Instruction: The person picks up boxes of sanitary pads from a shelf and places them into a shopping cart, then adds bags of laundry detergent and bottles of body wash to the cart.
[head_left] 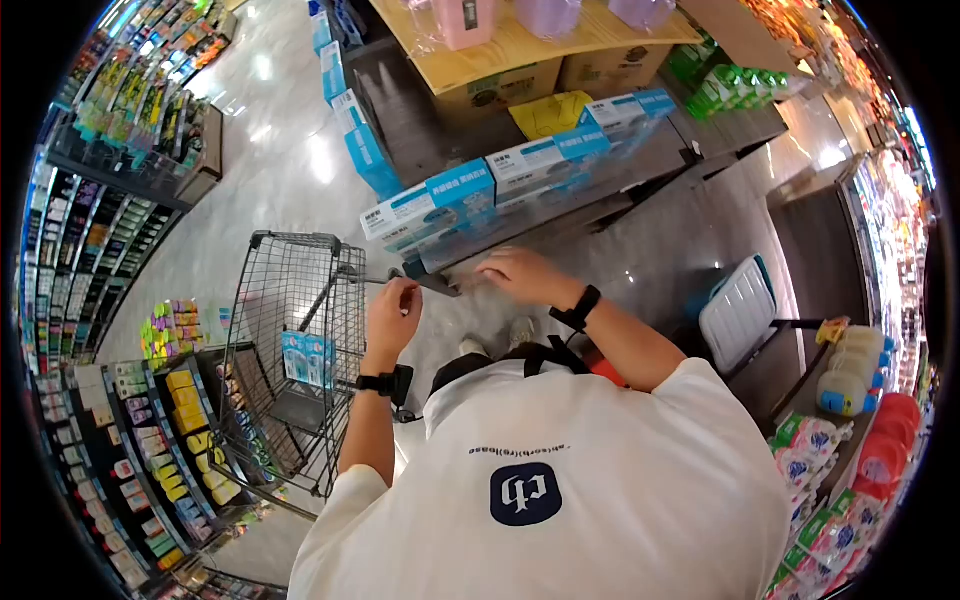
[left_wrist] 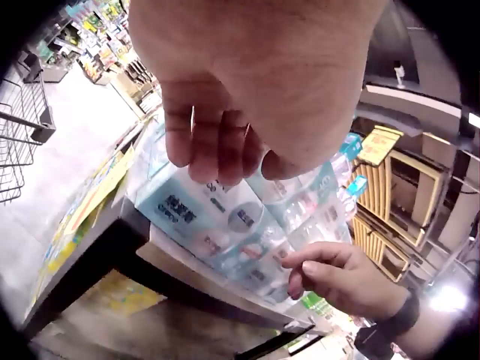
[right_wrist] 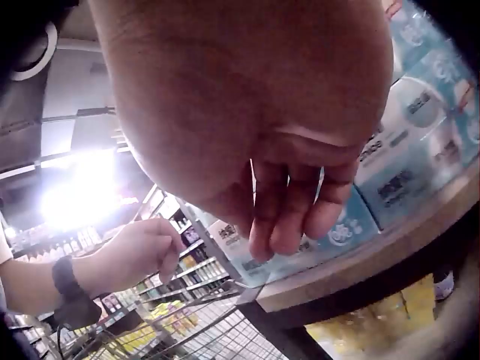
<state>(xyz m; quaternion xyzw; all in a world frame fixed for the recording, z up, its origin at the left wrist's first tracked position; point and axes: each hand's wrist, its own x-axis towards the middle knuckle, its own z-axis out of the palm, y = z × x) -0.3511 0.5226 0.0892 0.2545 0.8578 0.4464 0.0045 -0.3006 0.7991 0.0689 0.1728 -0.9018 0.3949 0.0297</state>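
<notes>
My left hand (head_left: 395,315) is held out in front of my body, near the shopping cart's handle end, with its fingers loosely curled around nothing. The right hand (head_left: 525,277) reaches forward just short of the display stand, its fingers loosely bent and free of any object. A row of blue-and-white packs (head_left: 455,195) lines the stand's front edge, ahead of both hands. In the left wrist view these packs (left_wrist: 217,217) lie beyond the left fingers. From the right wrist, the packs (right_wrist: 405,161) appear behind the right fingers, above the stand's rim (right_wrist: 360,266).
On my left stands a wire shopping cart (head_left: 255,290) with blue-and-white packs (head_left: 308,358) inside. Cardboard boxes (head_left: 500,92) and a yellow sheet (head_left: 550,115) are on the stand. Stocked shelves (head_left: 110,230) run along the left; a white-lidded bin (head_left: 738,312) and bottles (head_left: 855,365) are at right.
</notes>
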